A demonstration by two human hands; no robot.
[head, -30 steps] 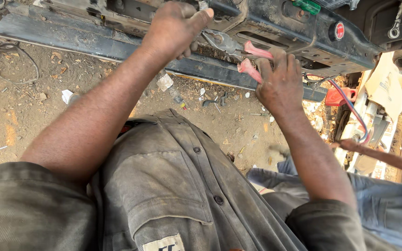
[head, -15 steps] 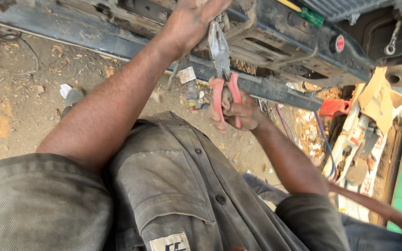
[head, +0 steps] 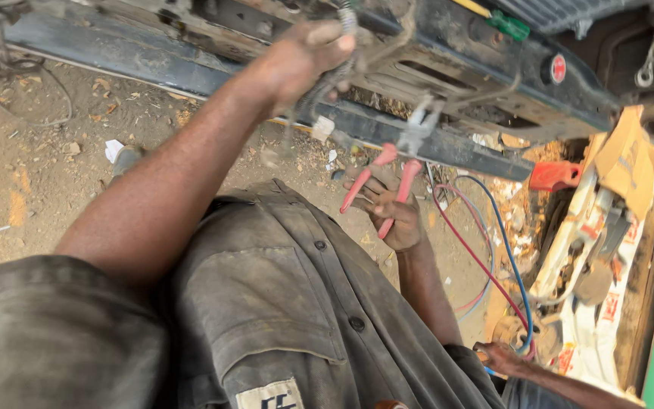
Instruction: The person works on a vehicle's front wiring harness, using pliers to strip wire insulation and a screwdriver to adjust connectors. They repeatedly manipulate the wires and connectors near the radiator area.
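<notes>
My left hand (head: pixel 304 57) is raised to the dark vehicle frame (head: pixel 448 68) and grips a bundle of grey wires (head: pixel 334 72) that hangs from it. My right hand (head: pixel 391 212) is lower, palm up, and holds pliers with pink-red handles (head: pixel 387 178). The handles are spread apart and the metal jaws (head: pixel 421 125) point up at the frame, near a thin cable. My grey work shirt fills the lower left of the view.
A red and a blue hose (head: pixel 493 250) curve down to the right. Another person's hand (head: pixel 501 356) reaches in at the bottom right. Cardboard (head: pixel 630 159), a red part (head: pixel 554 176) and white parts lie on the right. Dirt ground (head: pixel 32 174) with scraps is at the left.
My right hand has dropped from the frame with the pliers and their handles have opened. My left hand has shifted right along the frame onto the wire bundle.
</notes>
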